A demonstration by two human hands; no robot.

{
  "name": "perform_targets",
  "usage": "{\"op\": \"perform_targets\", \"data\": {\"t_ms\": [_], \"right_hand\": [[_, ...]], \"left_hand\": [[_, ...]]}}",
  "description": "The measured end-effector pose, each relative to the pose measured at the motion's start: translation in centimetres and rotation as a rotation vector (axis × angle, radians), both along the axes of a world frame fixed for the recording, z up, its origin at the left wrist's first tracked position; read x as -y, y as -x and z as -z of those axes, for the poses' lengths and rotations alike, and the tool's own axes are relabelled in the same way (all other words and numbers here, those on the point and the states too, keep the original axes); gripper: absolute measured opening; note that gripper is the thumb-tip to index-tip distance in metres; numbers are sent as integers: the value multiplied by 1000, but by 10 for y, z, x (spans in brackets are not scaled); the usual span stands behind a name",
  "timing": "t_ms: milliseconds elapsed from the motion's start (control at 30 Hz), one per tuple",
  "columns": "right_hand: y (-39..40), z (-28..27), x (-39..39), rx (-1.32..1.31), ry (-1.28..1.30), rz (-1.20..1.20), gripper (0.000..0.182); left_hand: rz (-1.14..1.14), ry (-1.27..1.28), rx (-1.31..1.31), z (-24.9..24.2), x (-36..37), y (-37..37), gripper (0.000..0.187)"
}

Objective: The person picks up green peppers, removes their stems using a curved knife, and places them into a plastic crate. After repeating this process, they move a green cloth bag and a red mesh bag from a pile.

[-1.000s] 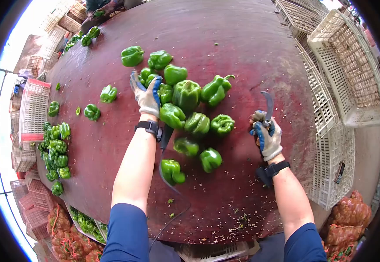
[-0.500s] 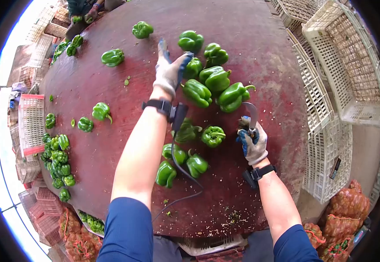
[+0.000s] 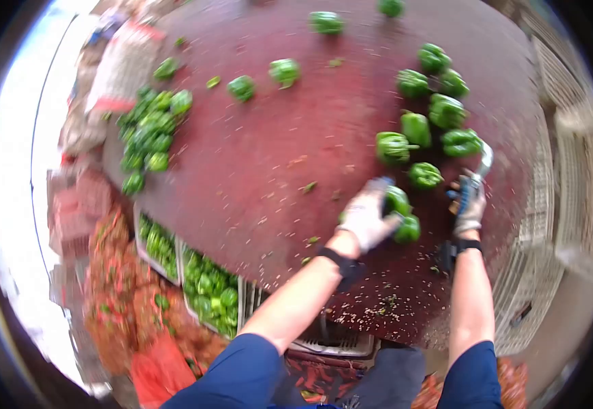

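My left hand [image 3: 370, 217], in a white and blue glove, reaches over the dark red table [image 3: 276, 157] with its fingers apart. Its fingertips are beside or on a green pepper [image 3: 396, 200], and another pepper [image 3: 407, 230] lies just below; the exact contact is blurred. In my gloved right hand [image 3: 470, 198] is a curved blade [image 3: 486, 159], its handle inside my closed fingers. Directly above that hand lies a pepper [image 3: 461, 142]. Several more green peppers [image 3: 447, 111] are grouped between and beyond my hands.
A pile of green peppers [image 3: 150, 133] lies at the table's left edge, near a pale crate [image 3: 129, 65]. Crates of peppers [image 3: 209, 290] stand below that edge, beside filled red net bags [image 3: 112, 300]. Pale crates [image 3: 531, 262] line the right side.
The view has turned toward the left side of the table. My left hand has come back from the far peppers to the near ones. My right hand still holds the curved blade.
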State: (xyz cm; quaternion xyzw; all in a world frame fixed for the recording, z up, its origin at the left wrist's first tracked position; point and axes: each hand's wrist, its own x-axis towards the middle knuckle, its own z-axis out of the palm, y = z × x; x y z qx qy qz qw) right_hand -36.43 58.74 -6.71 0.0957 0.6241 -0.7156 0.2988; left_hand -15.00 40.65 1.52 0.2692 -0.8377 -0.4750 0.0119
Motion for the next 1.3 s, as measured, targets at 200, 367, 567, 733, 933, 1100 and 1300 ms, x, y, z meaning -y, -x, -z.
{"op": "perform_targets", "data": {"t_ms": [200, 367, 567, 733, 933, 1100, 1300], "right_hand": [[-24, 17, -75, -66, -270, -159, 28], [-61, 32, -137, 8, -397, -193, 28], [-63, 60, -155, -305, -606, -487, 33], [-63, 17, -131, 17, -687, -699, 31], [-83, -40, -155, -328, -669, -843, 27], [-115, -51, -162, -743, -734, -1800, 40], [-287, -164, -6, 159, -651, -1503, 40]], "left_hand": [[-28, 75, -109, -19, -45, -57, 79], [-209, -2, -47, -43, -65, -173, 65], [-562, 6, 230, -107, -65, -379, 44], [-1149, -51, 542, -182, -128, -544, 35], [-1298, -57, 914, -166, -180, -644, 48], [-1499, 348, 976, -223, -192, -683, 81], [-1877, 433, 1156, -295, -273, -761, 90]]}}
